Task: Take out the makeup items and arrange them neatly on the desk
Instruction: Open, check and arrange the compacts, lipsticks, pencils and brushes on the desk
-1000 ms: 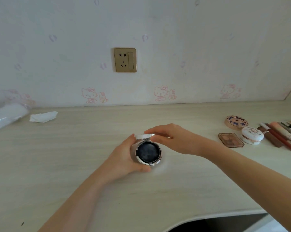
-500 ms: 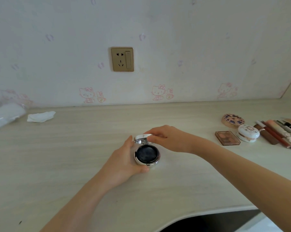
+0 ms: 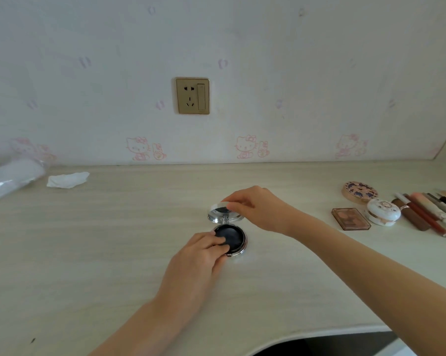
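So my left hand (image 3: 198, 255) is closest to me, fingers (image 3: 216, 244) curled over the near-left side of the compact (image 3: 229, 238), holding its base down on the table (image 3: 114, 253) and covering part of the dark round pad inside. The compact sits about mid-table, right in front of me, silver rim, black inside, a little clasp poking out at the near edge. It's hinged open: the lid (image 3: 223, 213) is tilted up just past the base, shiny and mirror-like, and my right hand (image 3: 257, 209) is pinching its far-right edge with curled fingers, so half the lid is hidden behind my knuckles. Off to the right, well apart from the compact, is the rest of the makeup: one flat brown eyeshadow palette (image 3: 350, 218), one white round case (image 3: 383, 211) just beside it, one round pink compact with a dark pattern (image 3: 360, 191) behind those, then a row of pencils and tubes (image 3: 427, 211) lying side by side; they run off the edge of view, so I can't count them properly. Far left near the wall there's one crumpled white tissue (image 3: 67, 179) and a clear plastic bag (image 3: 10, 179). On the wall, one gold socket plate (image 3: 192, 95) and pink cartoon cat prints (image 3: 246, 147).
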Tool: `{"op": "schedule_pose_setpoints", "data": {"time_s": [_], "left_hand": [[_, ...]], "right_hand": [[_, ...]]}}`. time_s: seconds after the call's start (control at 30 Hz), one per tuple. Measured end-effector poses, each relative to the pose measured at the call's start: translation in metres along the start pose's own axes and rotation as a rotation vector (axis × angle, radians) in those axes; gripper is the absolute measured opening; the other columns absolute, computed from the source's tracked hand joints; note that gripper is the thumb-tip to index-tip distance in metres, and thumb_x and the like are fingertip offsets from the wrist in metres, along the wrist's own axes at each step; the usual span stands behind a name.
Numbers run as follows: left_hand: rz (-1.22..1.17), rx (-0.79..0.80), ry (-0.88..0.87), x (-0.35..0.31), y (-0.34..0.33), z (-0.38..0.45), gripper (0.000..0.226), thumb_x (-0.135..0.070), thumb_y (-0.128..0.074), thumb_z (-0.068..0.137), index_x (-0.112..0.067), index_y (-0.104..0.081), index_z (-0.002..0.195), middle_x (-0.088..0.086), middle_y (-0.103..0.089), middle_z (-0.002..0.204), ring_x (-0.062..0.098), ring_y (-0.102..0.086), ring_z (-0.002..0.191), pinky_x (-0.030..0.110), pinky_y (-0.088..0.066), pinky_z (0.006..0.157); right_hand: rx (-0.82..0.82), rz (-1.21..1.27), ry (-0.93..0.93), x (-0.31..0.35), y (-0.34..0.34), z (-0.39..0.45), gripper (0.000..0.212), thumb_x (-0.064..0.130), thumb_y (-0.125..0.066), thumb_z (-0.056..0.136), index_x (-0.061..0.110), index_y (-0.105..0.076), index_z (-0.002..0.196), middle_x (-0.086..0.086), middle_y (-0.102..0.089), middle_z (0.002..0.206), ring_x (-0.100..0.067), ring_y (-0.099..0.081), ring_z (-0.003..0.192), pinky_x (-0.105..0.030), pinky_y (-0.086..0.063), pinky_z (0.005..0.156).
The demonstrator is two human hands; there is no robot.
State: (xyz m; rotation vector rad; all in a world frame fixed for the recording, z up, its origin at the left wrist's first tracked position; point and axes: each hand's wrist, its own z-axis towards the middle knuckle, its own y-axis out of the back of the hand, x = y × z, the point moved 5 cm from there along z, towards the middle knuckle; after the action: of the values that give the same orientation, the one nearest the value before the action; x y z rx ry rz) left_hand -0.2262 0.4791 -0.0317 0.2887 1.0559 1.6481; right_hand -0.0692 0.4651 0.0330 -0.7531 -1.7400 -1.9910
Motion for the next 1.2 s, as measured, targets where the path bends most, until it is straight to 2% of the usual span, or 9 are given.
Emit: {"op": "schedule_pose_setpoints", "data": {"time_s": [0.2,0.27,0.4,0.63,0.73,0.83,0.97,1.1,1.2], "left_hand": [[0.016,0.009,0.005,0.0,-0.001,0.0,0.027,-0.031,-0.053,0.083,-0.023,-0.076,0.094,-0.013,-0.07,0.1,0.004,-0.054,0.105,0.03,-0.059,0.068],[0.012,0.021,0.022,0.0,-0.001,0.0,0.033,-0.035,-0.046,0.085,-0.024,-0.076,0.094,-0.014,-0.07,0.1,0.004,-0.055,0.105,0.031,-0.059,0.067],[0.029,0.043,0.026,-0.001,-0.001,-0.001,0.036,-0.036,-0.042,0.086,-0.024,-0.074,0.096,-0.014,-0.07,0.102,0.008,-0.061,0.105,0.031,-0.059,0.069],[0.003,0.059,0.04,-0.001,-0.001,-0.002,0.034,-0.037,-0.043,0.087,-0.025,-0.073,0.098,-0.016,-0.068,0.103,0.005,-0.057,0.108,0.03,-0.058,0.072],[-0.063,0.054,0.07,0.002,0.0,-0.004,0.026,-0.031,-0.054,0.085,-0.024,-0.072,0.103,-0.017,-0.067,0.107,0.0,-0.053,0.112,0.026,-0.055,0.082],[-0.134,0.031,0.127,0.004,0.005,-0.003,0.03,-0.025,-0.062,0.079,-0.023,-0.072,0.108,-0.016,-0.065,0.114,-0.003,-0.051,0.112,0.014,-0.041,0.093],[-0.146,-0.01,0.22,0.007,0.016,-0.001,0.033,-0.019,-0.078,0.076,-0.023,-0.071,0.108,-0.022,-0.059,0.113,-0.002,-0.052,0.109,0.002,-0.029,0.093],[-0.089,0.045,0.279,0.01,0.012,-0.001,0.045,-0.033,-0.072,0.081,-0.027,-0.061,0.124,-0.019,-0.056,0.124,0.003,-0.047,0.121,0.009,-0.032,0.092],[-0.076,0.114,0.316,0.017,0.003,-0.001,0.045,-0.043,-0.065,0.084,-0.029,-0.056,0.126,-0.014,-0.058,0.125,0.005,-0.046,0.124,0.021,-0.041,0.095]], "right_hand": [[-0.01,0.016,-0.032,0.0,0.004,0.005,0.025,0.026,-0.05,0.097,0.021,-0.069,0.113,0.009,-0.068,0.093,-0.007,-0.059,0.084,-0.014,-0.044,0.071],[-0.01,0.027,-0.031,0.0,0.002,0.004,0.025,0.027,-0.052,0.097,0.022,-0.07,0.114,0.008,-0.071,0.098,-0.008,-0.061,0.089,-0.015,-0.045,0.076],[0.011,0.018,-0.018,-0.002,-0.004,-0.008,0.026,0.027,-0.057,0.094,0.026,-0.068,0.118,0.01,-0.071,0.106,0.003,-0.059,0.092,0.002,-0.04,0.074],[0.013,0.061,-0.004,-0.001,-0.006,-0.013,0.027,0.026,-0.056,0.094,0.026,-0.066,0.119,0.01,-0.068,0.115,0.0,-0.06,0.108,-0.018,-0.045,0.097],[0.013,0.039,0.013,-0.003,-0.005,-0.016,0.038,0.032,-0.053,0.095,0.03,-0.053,0.134,0.016,-0.056,0.133,-0.001,-0.05,0.122,-0.023,-0.04,0.104],[-0.132,0.028,-0.02,-0.013,-0.001,-0.028,0.047,0.033,-0.051,0.096,0.025,-0.041,0.142,0.011,-0.052,0.137,-0.006,-0.046,0.128,-0.03,-0.038,0.108],[-0.175,-0.031,-0.08,-0.025,-0.018,-0.053,0.055,0.034,-0.051,0.096,0.02,-0.031,0.146,0.007,-0.051,0.14,-0.011,-0.043,0.131,-0.027,-0.036,0.108],[-0.119,-0.045,-0.075,-0.021,-0.041,-0.067,0.074,0.043,-0.056,0.092,0.016,-0.018,0.15,0.008,-0.05,0.14,-0.011,-0.046,0.126,-0.016,-0.034,0.096],[-0.126,-0.091,-0.046,-0.02,-0.051,-0.066,0.082,0.044,-0.057,0.091,0.016,-0.01,0.152,0.008,-0.047,0.141,-0.013,-0.044,0.127,-0.021,-0.036,0.097]]}}
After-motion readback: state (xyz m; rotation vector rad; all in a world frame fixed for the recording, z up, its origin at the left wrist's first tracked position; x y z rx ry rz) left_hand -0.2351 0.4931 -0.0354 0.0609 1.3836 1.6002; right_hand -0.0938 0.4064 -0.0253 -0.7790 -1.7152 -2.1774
